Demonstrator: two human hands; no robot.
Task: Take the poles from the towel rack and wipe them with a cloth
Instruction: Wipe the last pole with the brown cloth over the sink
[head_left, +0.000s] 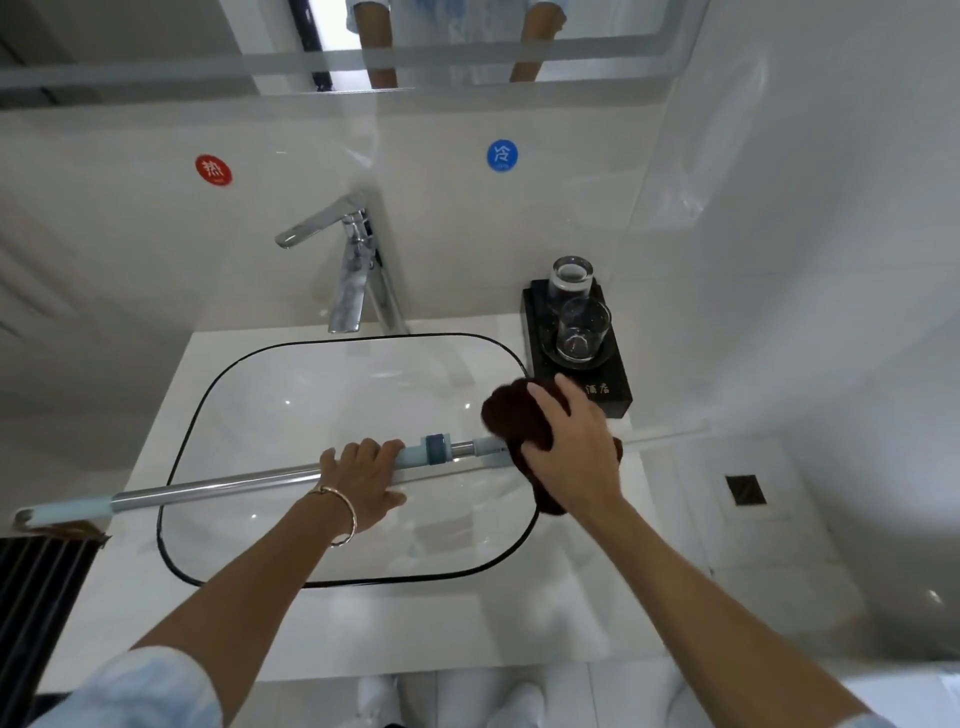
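Pole (218, 488): metal shaft with a pale blue sleeve at its left end and a blue collar near the middle; held almost level over the sink (193, 415), spanning it from left to right.
Left hand (363, 480): fingers curled over the pole, gripping it just left of the collar; bracelet (347, 514) on the wrist.
Right hand (574, 452): clasps the cloth against the pole, right of the collar.
Cloth (511, 415): dark brown, bunched round the pole, hanging below the palm.
Faucet (353, 270): chrome, behind the sink.
Tray (615, 384): black, right of the sink, bearing two glasses (582, 327).
Stickers: red (213, 169) and blue (502, 155) on the wall.
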